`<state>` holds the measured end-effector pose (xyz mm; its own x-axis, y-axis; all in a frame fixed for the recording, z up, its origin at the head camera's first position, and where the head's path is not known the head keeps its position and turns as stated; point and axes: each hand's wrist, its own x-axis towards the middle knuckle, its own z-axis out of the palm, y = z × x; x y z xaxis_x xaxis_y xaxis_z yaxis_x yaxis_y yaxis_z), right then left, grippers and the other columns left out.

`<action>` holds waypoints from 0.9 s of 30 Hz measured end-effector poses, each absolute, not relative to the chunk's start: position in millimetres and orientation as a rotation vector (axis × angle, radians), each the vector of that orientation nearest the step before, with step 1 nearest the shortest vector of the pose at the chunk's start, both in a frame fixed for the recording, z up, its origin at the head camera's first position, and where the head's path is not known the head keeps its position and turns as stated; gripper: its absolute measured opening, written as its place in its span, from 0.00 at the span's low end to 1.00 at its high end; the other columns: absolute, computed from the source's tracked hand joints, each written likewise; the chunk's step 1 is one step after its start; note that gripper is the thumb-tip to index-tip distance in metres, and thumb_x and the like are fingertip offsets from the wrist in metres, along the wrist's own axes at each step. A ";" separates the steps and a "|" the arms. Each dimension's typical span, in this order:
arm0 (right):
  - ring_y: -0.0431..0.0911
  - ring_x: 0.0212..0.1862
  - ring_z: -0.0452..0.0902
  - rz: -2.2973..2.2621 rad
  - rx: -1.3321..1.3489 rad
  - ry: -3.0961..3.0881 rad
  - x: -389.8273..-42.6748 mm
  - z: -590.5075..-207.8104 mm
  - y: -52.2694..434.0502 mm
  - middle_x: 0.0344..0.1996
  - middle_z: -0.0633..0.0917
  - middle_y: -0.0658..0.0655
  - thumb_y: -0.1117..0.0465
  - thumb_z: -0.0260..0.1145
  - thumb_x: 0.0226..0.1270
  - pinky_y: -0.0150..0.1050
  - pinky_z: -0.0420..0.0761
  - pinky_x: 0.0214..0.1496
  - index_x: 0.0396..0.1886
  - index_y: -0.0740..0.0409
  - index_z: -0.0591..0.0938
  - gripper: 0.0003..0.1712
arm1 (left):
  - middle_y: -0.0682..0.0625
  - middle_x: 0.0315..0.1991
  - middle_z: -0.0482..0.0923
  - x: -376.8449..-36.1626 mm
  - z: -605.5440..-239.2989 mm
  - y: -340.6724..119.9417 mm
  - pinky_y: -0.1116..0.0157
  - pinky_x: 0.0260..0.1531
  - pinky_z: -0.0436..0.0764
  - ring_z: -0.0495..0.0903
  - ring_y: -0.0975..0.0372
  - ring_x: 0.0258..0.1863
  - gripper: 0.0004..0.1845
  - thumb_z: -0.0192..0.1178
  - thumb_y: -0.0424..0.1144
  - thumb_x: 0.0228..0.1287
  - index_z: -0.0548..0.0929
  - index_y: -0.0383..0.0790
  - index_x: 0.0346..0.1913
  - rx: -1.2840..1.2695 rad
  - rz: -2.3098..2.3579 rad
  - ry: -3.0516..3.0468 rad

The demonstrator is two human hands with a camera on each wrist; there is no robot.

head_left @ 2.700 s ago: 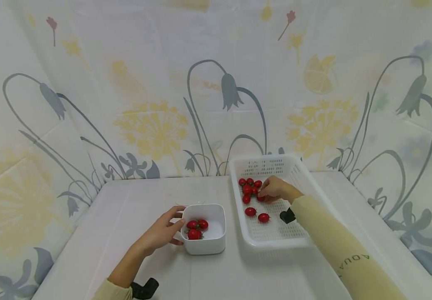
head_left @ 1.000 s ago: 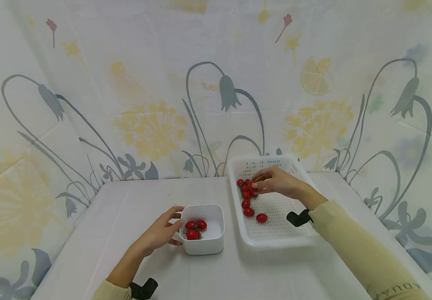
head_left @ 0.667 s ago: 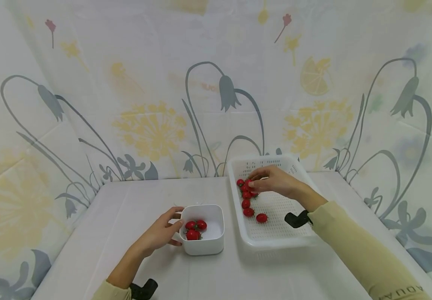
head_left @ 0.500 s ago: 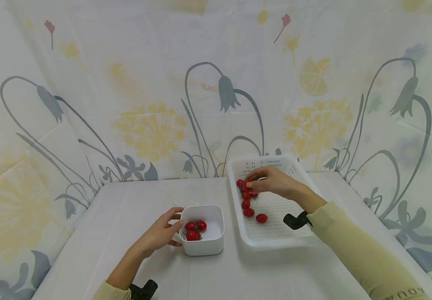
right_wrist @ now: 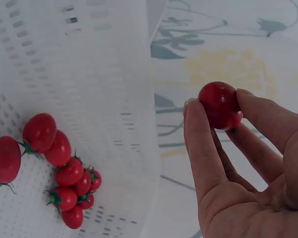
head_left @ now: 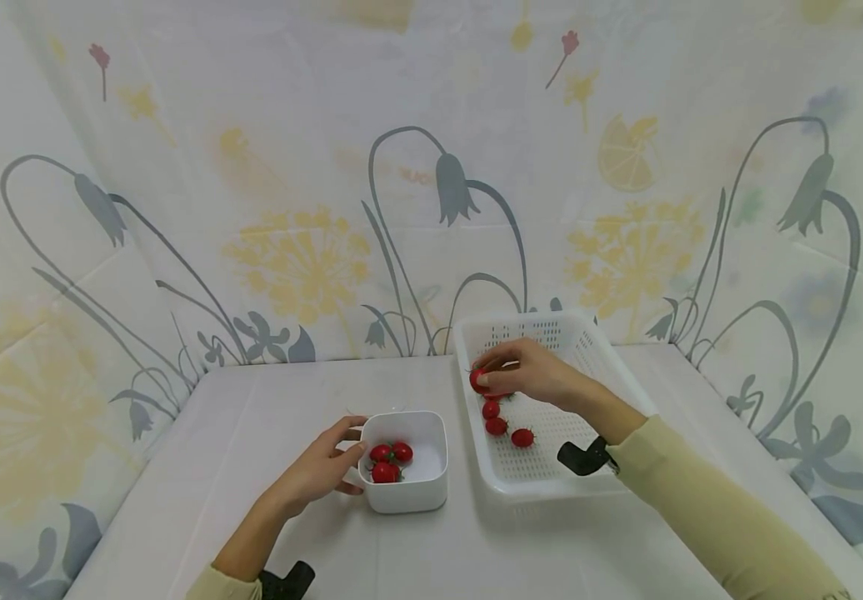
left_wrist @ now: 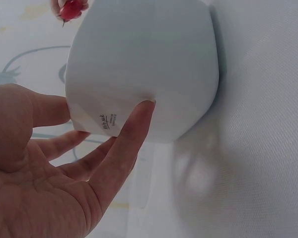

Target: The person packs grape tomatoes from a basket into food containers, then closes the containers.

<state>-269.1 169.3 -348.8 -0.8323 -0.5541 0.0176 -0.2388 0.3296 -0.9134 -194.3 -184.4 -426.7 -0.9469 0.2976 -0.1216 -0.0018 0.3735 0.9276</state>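
My right hand (head_left: pixel 532 375) pinches a cherry tomato (right_wrist: pixel 221 104) between thumb and fingertips, raised above the left wall of a white perforated basket (head_left: pixel 559 487). Several more cherry tomatoes (right_wrist: pixel 69 172) with green stems lie on the basket's floor. Left of the basket stands a small white box (head_left: pixel 409 497), with three cherry tomatoes (head_left: pixel 386 472) visible inside. My left hand (head_left: pixel 319 467) rests against the box's left side, fingers spread and fairly straight. In the left wrist view, one fingertip presses the box's outer wall, which bears small dark print.
Both containers stand on a white-covered table (head_left: pixel 251 433). A floral-printed cloth (head_left: pixel 311 250) hangs behind and at the sides. A narrow gap separates box and basket. Black wrist devices (head_left: pixel 585 457) show on both arms.
From deeper in the basket, my right hand has come up with a cherry tomato and shifted left to the basket's left wall. The left hand and the box stay nearly still.
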 end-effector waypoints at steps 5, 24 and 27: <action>0.56 0.48 0.86 -1.443 -0.748 2.367 -260.5 -346.2 160.2 0.47 0.87 0.60 0.64 0.66 0.71 0.44 0.87 0.54 0.55 0.64 0.84 0.15 | 0.33 0.69 0.67 -194.5 -426.4 -184.1 0.54 0.36 0.90 0.81 0.46 0.53 0.23 0.52 0.35 0.79 0.68 0.40 0.72 0.258 1.613 2.363; 0.47 0.44 0.87 -1.352 -0.857 2.401 -237.2 -347.4 125.0 0.44 0.87 0.55 0.61 0.67 0.72 0.41 0.86 0.52 0.52 0.60 0.86 0.13 | 0.32 0.68 0.67 -192.8 -427.0 -184.3 0.53 0.35 0.90 0.82 0.47 0.51 0.22 0.52 0.35 0.80 0.68 0.40 0.72 0.262 1.619 2.352; 0.48 0.45 0.88 -1.391 -0.852 2.356 -236.4 -347.2 119.2 0.45 0.86 0.58 0.62 0.66 0.73 0.43 0.86 0.53 0.53 0.63 0.85 0.14 | 0.32 0.68 0.67 -193.0 -426.1 -183.8 0.53 0.35 0.90 0.82 0.47 0.51 0.22 0.51 0.35 0.80 0.68 0.40 0.72 0.264 1.619 2.355</action>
